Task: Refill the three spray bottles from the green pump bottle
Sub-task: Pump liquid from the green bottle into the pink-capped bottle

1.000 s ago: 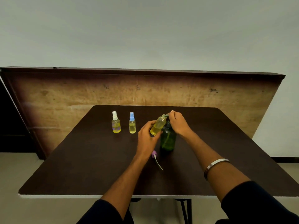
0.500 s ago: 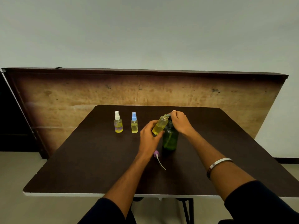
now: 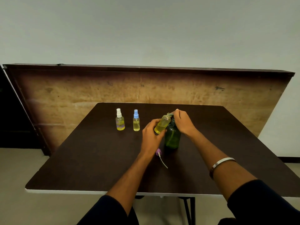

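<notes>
Head view
Room: a pale wall, with a worn wooden board [image 3: 146,93] leaning against it behind a dark brown desk [image 3: 90,159].
Green bottle [image 3: 172,138]: upright on the desk right of centre, its top under the right hand.
Open bottle [image 3: 162,124]: uncapped and tilted, part full of yellow liquid, its mouth up at the pump spout [image 3: 170,113], touching the green bottle's left side.
Left hand [image 3: 150,135]: fingers curled round the open bottle's lower half, grasping it off the desk.
Right hand [image 3: 183,121]: fingers bent down over the pump head, pressing on it; a metal bangle [image 3: 220,164] sits on that forearm.
White-cap bottle [image 3: 120,120]: upright at the far left of the desk, yellow liquid inside, cap on.
Blue-cap bottle [image 3: 136,120]: upright just right of the white-cap one, well apart from the hands, cap on.
Purple sprayer [image 3: 159,155]: lying on the desk just in front of the green bottle, its thin tube pointing toward the near edge.
</notes>
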